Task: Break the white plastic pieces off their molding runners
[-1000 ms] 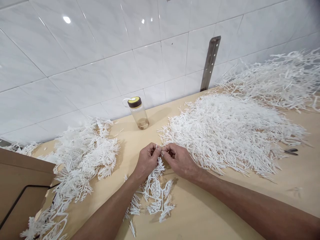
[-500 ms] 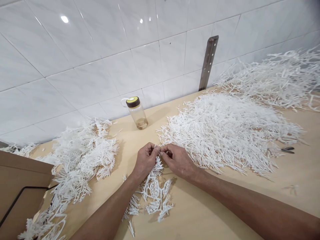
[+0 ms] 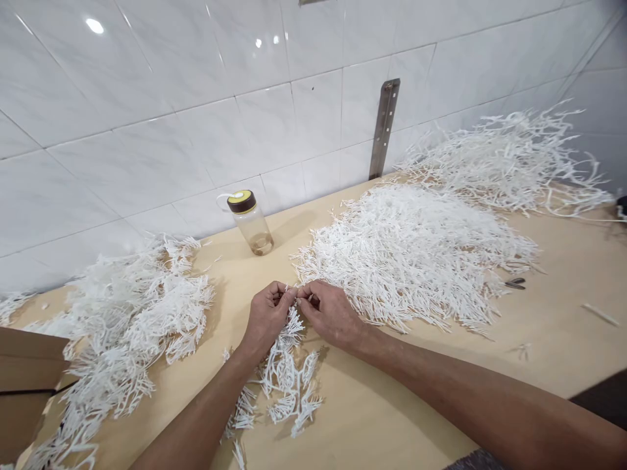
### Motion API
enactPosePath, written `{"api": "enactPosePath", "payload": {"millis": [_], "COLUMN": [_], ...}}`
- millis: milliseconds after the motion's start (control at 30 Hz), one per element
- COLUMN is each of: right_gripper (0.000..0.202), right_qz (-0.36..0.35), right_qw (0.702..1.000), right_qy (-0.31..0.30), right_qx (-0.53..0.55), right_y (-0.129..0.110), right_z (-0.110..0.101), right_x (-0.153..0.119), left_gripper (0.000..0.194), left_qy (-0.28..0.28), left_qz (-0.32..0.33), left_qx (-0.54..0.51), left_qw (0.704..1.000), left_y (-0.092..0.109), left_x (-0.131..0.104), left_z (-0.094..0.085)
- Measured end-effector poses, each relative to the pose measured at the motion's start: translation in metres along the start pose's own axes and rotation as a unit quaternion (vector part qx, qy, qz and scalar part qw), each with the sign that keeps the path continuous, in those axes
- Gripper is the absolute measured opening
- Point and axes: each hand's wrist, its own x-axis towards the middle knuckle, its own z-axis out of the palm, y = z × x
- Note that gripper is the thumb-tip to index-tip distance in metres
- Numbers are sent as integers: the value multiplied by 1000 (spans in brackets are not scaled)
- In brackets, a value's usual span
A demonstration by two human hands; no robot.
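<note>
View swung right; left hand [image 3: 267, 318], right hand [image 3: 332, 314] pinched

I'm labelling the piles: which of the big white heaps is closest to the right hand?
The broad dense heap, whose edge lies just beyond the right hand. The looser heap sits farther back by the wall; the left heap lies by the box.

One left hand [image 3: 266, 316] and one right hand [image 3: 334, 314] are seen. On one bench [image 3: 372, 418], three large heaps [image 3: 416, 254] and one small clump [image 3: 281, 372] of white sprigs [image 3: 292, 324] are counted. One bottle [image 3: 253, 233], one metal strip [image 3: 383, 130] and one cardboard box [image 3: 29, 362] are shown; single sprigs cannot be counted.
</note>
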Motion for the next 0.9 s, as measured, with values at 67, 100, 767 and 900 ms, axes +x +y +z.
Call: {"api": "enactPosePath", "payload": {"millis": [67, 100, 767, 900], "right_gripper": [10, 10, 1, 6], "right_qz": [-3, -6, 33, -1], "right_qw": [1000, 1000, 999, 998], "right_qy": [0, 1, -12, 53], "right_qx": [-8, -15, 1, -22], "right_y": [-1, -1, 5, 9], "right_z": [0, 1, -4, -14], "right_x": [0, 0, -4, 3], "left_gripper": [31, 31, 38, 39], "left_qy": [-2, -4, 24, -1], "left_qz": [-1, 2, -75, -89], "left_qx": [2, 3, -120, -168], "left_qw": [1000, 1000, 990, 982], "left_y": [1, 1, 6, 6], "left_x": [0, 0, 9, 8], "left_z": [0, 1, -14, -15]}}
